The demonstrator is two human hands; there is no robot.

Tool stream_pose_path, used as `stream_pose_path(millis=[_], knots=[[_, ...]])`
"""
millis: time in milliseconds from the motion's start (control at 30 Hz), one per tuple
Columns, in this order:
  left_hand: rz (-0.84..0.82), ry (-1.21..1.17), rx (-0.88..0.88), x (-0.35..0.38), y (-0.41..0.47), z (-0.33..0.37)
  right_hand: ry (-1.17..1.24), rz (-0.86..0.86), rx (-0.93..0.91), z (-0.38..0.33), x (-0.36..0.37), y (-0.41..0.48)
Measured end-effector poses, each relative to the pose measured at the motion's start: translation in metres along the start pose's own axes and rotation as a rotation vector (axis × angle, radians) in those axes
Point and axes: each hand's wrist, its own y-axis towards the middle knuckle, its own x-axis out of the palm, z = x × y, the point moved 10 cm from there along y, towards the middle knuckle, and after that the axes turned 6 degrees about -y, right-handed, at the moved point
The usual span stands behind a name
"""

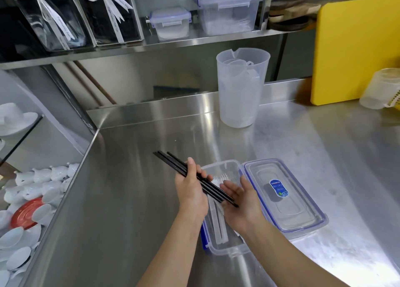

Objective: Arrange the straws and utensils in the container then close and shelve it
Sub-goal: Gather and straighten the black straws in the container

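Several black straws are gripped in my left hand, slanting from upper left down to the right. Their lower ends rest against the open palm of my right hand. Both hands hover over a clear rectangular container with blue clips, standing open on the steel counter. Inside it lie clear wrapped straws and clear plastic forks, partly hidden by my hands. The container's lid, with a blue label, lies flat just right of it.
A translucent pitcher stands behind the container. A yellow cutting board leans at the right beside a plastic measuring cup. The steel shelf above carries lidded boxes and ribboned clear cases. White cups sit below the counter's left edge.
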Motion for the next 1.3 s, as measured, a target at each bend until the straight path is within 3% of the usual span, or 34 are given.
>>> stream_pose_path(millis=[200, 433, 500, 567, 667, 733, 833, 967, 1167, 1233, 1300], knots=[[-0.084, 0.021, -0.080, 0.021, -0.029, -0.030, 0.149, -0.174, -0.001, -0.002, 0.031, -0.010], [-0.110, 0.144, -0.093, 0.015, -0.021, -0.017, -0.439, -0.166, -0.205, -0.020, 0.024, -0.015], [-0.092, 0.157, -0.073, 0.012, -0.014, -0.004, -0.741, -0.090, -0.389, -0.042, 0.019, -0.016], [-0.080, 0.213, -0.085, 0.008, -0.007, 0.006, -1.342, -0.099, -0.641, -0.053, 0.030, -0.019], [-0.072, 0.329, -0.168, 0.000, -0.003, 0.002, -2.103, -0.409, -0.952, -0.014, 0.052, -0.025], [-0.076, 0.386, -0.249, -0.006, -0.005, -0.011, -2.310, -0.612, -0.989, 0.016, 0.055, -0.026], [-0.112, 0.464, -0.376, -0.014, -0.013, -0.031, -2.549, -0.686, -0.944, 0.035, 0.048, -0.019], [-0.129, 0.523, -0.462, -0.023, -0.021, -0.043, -2.752, -0.664, -0.899, 0.029, 0.032, -0.004], [-0.095, 0.558, -0.447, -0.025, -0.020, -0.040, -2.902, -0.518, -0.882, 0.013, 0.029, 0.005], [-0.095, 0.578, -0.450, -0.024, -0.021, -0.041, -2.813, -0.505, -0.880, 0.010, 0.037, 0.002], [-0.102, 0.601, -0.456, -0.024, -0.022, -0.041, -2.494, -0.445, -0.873, -0.005, 0.051, 0.001]])
